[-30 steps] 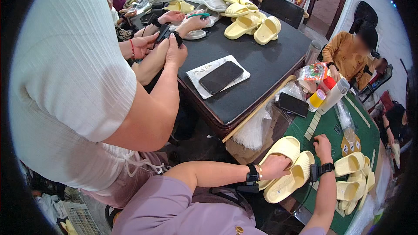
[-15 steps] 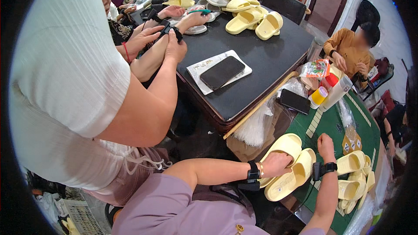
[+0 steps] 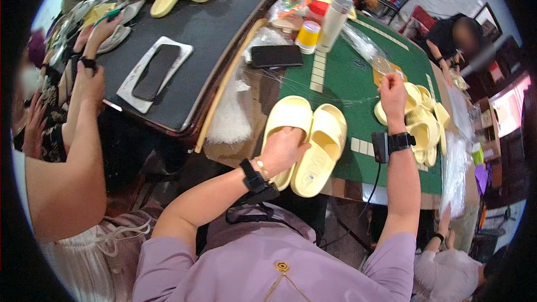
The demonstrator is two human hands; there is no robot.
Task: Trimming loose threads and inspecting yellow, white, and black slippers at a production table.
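Observation:
My left hand (image 3: 282, 154) grips a pair of pale yellow slippers, its fingers inside the opening of the left slipper (image 3: 288, 113) and its thumb against the right slipper (image 3: 320, 159). The pair lies side by side at the near edge of the green table, toes pointing away from me. Over the green top, my right hand (image 3: 393, 98) is raised with its fingers pinched together; what they hold is too small to make out. Fine clear strands (image 3: 349, 100) run across the tabletop towards that hand. Beyond it lie several more yellow slippers (image 3: 422, 134).
A bundle of clear plastic strands (image 3: 229, 117) lies beside a wooden stick (image 3: 229, 86). Behind are a black phone (image 3: 277, 56), a yellow-and-white container (image 3: 307, 37) and a pale bottle (image 3: 334, 22). The black table (image 3: 224, 28) at left holds another phone (image 3: 158, 72) and slippers. People work around both tables.
The view has swung right, so everything sits further left. My left hand remains in the slipper; my right hand stays pinched, raised above the green table.

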